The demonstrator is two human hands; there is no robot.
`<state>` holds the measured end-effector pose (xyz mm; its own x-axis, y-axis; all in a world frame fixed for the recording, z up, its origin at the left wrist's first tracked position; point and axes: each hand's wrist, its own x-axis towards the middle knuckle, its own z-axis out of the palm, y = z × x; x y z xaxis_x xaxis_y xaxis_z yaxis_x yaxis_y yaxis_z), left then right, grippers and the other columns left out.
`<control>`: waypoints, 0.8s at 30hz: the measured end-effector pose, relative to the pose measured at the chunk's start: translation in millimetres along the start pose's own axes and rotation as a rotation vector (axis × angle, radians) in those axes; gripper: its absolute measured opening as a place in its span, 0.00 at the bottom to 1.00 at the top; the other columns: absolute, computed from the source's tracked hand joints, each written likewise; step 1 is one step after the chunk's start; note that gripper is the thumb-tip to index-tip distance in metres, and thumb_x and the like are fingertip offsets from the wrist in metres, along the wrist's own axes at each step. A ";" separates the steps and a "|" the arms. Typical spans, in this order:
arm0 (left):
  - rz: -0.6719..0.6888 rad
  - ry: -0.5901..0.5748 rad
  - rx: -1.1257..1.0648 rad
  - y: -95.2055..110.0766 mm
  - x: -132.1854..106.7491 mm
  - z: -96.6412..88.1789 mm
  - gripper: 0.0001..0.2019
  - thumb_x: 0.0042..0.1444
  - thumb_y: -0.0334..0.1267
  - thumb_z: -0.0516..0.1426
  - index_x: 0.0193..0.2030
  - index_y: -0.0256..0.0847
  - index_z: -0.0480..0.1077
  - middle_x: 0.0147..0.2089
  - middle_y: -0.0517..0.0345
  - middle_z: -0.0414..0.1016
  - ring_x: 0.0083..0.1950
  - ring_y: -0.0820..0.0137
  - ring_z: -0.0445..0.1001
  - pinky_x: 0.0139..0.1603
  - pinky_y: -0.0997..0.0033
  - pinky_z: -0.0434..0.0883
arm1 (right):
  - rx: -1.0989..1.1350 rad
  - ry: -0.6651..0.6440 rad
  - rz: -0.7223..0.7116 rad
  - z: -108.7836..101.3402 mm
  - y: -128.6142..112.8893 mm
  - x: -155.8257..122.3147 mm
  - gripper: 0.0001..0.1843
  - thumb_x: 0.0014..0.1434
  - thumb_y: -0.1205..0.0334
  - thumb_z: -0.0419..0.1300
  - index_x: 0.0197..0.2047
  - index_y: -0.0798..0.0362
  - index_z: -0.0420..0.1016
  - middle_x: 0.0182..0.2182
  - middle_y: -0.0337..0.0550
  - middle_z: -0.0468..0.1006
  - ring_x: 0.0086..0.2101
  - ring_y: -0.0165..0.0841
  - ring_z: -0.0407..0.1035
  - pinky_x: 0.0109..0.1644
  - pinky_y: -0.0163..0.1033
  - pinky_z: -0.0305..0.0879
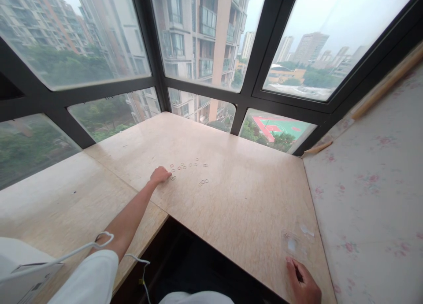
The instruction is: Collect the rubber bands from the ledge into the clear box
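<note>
High-rise home, bay window (205,44), floral mattress (373,185), stone sill (231,198)

Soft overcast daylight through windows (205,39); edges warped.

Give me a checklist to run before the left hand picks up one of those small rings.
1. Left hand at the small rings: ok, fingers beside the nearest ones.
2. Ring held in the fingers: cannot tell, too small.
3. Rings flat on the countertop, away from its edge: ok.
4. Right hand free: cannot tell, partly out of frame.
5. White cable clear of the left arm: not ok, it loops over the forearm.
</note>
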<state>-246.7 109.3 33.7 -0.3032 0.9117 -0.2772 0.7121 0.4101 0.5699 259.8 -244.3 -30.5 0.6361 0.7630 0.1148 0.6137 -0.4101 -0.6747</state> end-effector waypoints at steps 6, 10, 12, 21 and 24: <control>-0.080 -0.037 -0.441 10.5 -20.4 2.2 0.08 0.37 0.38 0.60 0.20 0.35 0.68 0.22 0.54 0.70 0.22 0.73 0.65 0.21 0.76 0.60 | -0.028 -0.024 0.019 0.5 0.5 1.3 0.30 0.47 0.35 0.52 0.32 0.53 0.77 0.32 0.49 0.79 0.33 0.44 0.72 0.39 0.42 0.66; -0.037 -0.139 -0.812 36.9 -46.4 21.2 0.11 0.38 0.41 0.59 0.26 0.34 0.67 0.28 0.53 0.73 0.21 0.78 0.63 0.21 0.78 0.62 | -0.043 -0.011 -0.010 1.8 0.9 1.2 0.30 0.48 0.34 0.51 0.32 0.53 0.76 0.32 0.49 0.79 0.32 0.43 0.72 0.37 0.41 0.66; -0.002 -0.216 -0.962 55.6 -61.8 37.2 0.12 0.38 0.40 0.60 0.27 0.34 0.67 0.31 0.53 0.73 0.21 0.80 0.62 0.21 0.79 0.61 | -0.040 0.006 -0.047 2.0 0.2 0.5 0.30 0.49 0.35 0.51 0.32 0.54 0.76 0.31 0.49 0.78 0.31 0.43 0.72 0.36 0.40 0.66; 0.152 -0.599 -1.171 150.3 -140.4 121.9 0.10 0.39 0.37 0.63 0.28 0.34 0.69 0.32 0.55 0.73 0.19 0.85 0.57 0.18 0.80 0.54 | 0.026 0.062 -0.164 3.4 -9.3 -2.5 0.26 0.58 0.42 0.50 0.33 0.55 0.76 0.31 0.49 0.78 0.30 0.36 0.71 0.36 0.36 0.65; 0.245 -0.646 -1.070 172.0 -164.2 148.7 0.12 0.38 0.36 0.65 0.29 0.34 0.70 0.30 0.56 0.73 0.19 0.84 0.58 0.18 0.80 0.54 | 0.039 0.062 -0.191 5.7 -9.0 -2.5 0.23 0.60 0.45 0.49 0.34 0.55 0.75 0.31 0.49 0.78 0.31 0.35 0.71 0.36 0.35 0.65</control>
<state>19.7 26.5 62.2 0.3397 0.9119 -0.2301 -0.2496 0.3233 0.9128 250.1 -239.7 -28.9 0.5382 0.7922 0.2876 0.7080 -0.2400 -0.6642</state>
